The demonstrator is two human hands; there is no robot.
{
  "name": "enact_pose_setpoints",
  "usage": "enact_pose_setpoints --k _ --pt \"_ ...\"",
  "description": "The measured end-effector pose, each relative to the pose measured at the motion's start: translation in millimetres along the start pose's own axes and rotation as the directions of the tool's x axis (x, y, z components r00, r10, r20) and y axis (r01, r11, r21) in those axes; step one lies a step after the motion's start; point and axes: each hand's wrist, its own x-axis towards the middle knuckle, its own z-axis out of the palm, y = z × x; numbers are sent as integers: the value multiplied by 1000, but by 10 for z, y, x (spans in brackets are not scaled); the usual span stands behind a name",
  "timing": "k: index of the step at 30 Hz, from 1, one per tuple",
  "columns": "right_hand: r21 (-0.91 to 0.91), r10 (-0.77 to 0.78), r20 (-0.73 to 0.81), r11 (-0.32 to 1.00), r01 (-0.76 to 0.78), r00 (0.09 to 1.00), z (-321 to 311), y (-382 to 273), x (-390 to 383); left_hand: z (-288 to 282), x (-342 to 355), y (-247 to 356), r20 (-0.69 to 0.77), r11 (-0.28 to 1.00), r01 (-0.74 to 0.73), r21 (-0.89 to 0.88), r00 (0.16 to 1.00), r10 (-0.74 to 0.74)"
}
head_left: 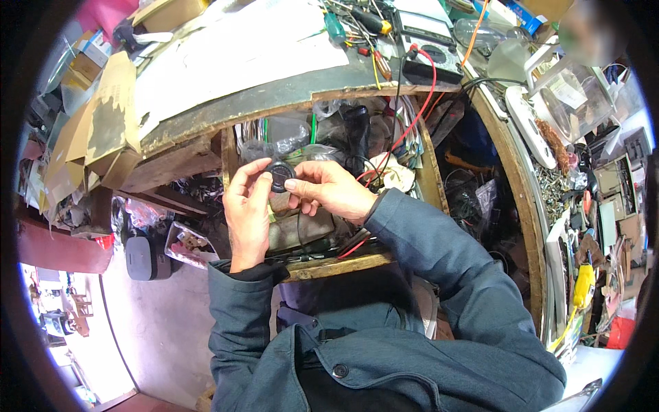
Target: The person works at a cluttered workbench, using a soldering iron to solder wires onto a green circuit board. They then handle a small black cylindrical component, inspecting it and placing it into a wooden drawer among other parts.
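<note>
A small round black disc with a raised ring (279, 177) is pinched between my two hands over an open wooden drawer (343, 266). My left hand (246, 206) is closed on its left edge with thumb and fingers. My right hand (331, 189) grips the right edge, its thumb against the front and its other fingers curled below. What the disc belongs to I cannot tell. Beneath the hands, the drawer holds plastic bags (285, 134), a black handle-like object (357, 127), a crumpled pale cloth (397, 175) and thin cables.
Beyond the drawer, a multimeter (427, 41) with a red lead (431, 89) lies on the bench beside screwdrivers (334, 29) and a white sheet (240, 58). Cardboard (110, 113) hangs over the left edge. At right are a white power strip (530, 127) and a yellow tool (584, 286).
</note>
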Motion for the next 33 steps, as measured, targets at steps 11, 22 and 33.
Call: enact_pose_setpoints --k 11,22,33 --pt "18 13 -172 1000 -10 985 -234 -204 49 1 -2 42 -76 993 -27 -117 997 18" --pt "-842 -398 -506 420 -339 765 -601 -265 204 11 -15 50 -38 984 -50 -169 998 44" --pt "-935 -592 -336 118 -334 733 -692 -157 364 10 -30 80 26 988 -23 -152 999 27"
